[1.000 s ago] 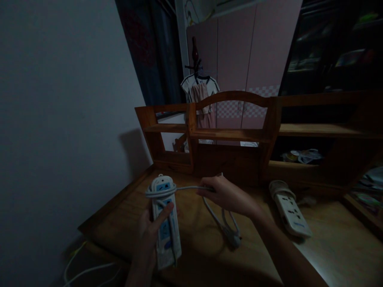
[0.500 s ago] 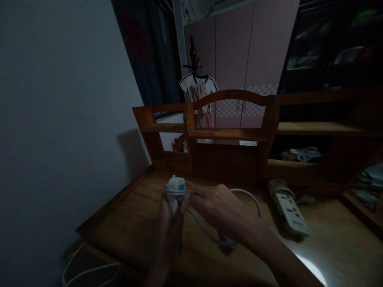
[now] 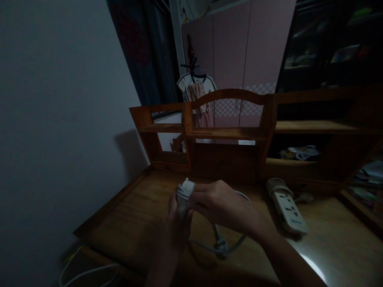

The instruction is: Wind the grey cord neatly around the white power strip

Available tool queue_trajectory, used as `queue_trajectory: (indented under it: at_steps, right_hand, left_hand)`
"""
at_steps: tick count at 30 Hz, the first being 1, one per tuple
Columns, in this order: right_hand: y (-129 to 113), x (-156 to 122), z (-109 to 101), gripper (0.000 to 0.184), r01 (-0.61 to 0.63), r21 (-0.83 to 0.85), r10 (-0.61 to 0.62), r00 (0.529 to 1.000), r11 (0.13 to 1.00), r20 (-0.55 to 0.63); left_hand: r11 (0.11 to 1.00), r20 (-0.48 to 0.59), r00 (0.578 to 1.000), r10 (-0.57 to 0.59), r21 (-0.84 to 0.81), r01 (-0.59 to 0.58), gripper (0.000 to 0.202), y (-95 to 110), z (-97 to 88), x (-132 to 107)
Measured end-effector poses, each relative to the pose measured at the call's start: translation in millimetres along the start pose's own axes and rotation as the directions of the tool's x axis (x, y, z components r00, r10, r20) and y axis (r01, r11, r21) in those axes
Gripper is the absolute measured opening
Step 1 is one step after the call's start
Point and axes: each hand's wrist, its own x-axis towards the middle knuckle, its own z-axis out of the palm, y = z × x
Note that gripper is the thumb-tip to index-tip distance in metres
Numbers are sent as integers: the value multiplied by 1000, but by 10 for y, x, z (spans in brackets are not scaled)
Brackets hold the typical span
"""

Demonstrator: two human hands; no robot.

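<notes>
My left hand (image 3: 175,227) is wrapped round a white power strip (image 3: 184,190), held upright on edge above the wooden desk (image 3: 128,223). Only the strip's top end shows above my fingers. My right hand (image 3: 223,205) reaches across to the strip's top and pinches the white cord (image 3: 214,247) against it. The rest of the cord hangs in a loop below my right hand, with the plug (image 3: 220,244) dangling near the desk surface.
A second white power strip (image 3: 289,207) lies on the desk to the right. A wooden shelf unit (image 3: 230,133) stands at the desk's back. The wall is close on the left. White cables (image 3: 86,273) trail on the floor at lower left.
The strip has turned from face-up to edge-on in my left hand. My right hand has carried the cord round its top end, and the loose loop has grown shorter.
</notes>
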Motion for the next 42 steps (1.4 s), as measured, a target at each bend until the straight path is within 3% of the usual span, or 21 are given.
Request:
queue_trajectory:
  at_steps: [3,6,9,15,19,22,25,28,34,38,42]
  right_hand:
    - [121,-8,-77,12,-2,142,6,1000,990,-31]
    - [265,-16,-89,22,-15,255,19,1000,967,-11]
    - [398,-20,-53,28,-40,404,11,997,914,74]
    - [520,24,26,35,-137,697,-3,981,703,195]
    - [542,57,74,50,-173,814,-27,974,554,226]
    - [607,70,131,49,-237,840,-93,943,488,320]
    - [692,83,191,50,-280,846,-134,917,455,376]
    - [739,91,218,49,-290,842,-120,917,455,381]
    - [751,92,185,43,-284,840,-42,939,463,341]
    - [755,102,196,39,-307,830,-62,924,466,376]
    - [761,112,228,33,-294,832,-117,914,470,389]
  left_hand:
    - [999,165,986,18,42,-25,56,110,-43,-52]
    - [991,332,943,36,109,-76,58,235,-109,-114]
    - [959,403,905,137,174,-222,63,219,-149,-163]
    - [803,398,838,373,313,-507,76,-19,-164,-240]
    - [733,393,795,462,335,-591,78,40,-171,-306]
    - [687,405,751,522,323,-651,71,86,-157,-360]
    - [645,410,705,578,300,-703,52,40,-107,-411]
    - [658,366,721,589,300,-690,48,-2,-55,-446]
    - [873,242,899,365,245,-421,88,210,-102,-483]
    - [880,192,886,421,151,-451,88,330,-140,-500]
    - [861,76,880,468,186,-474,80,357,-140,-488]
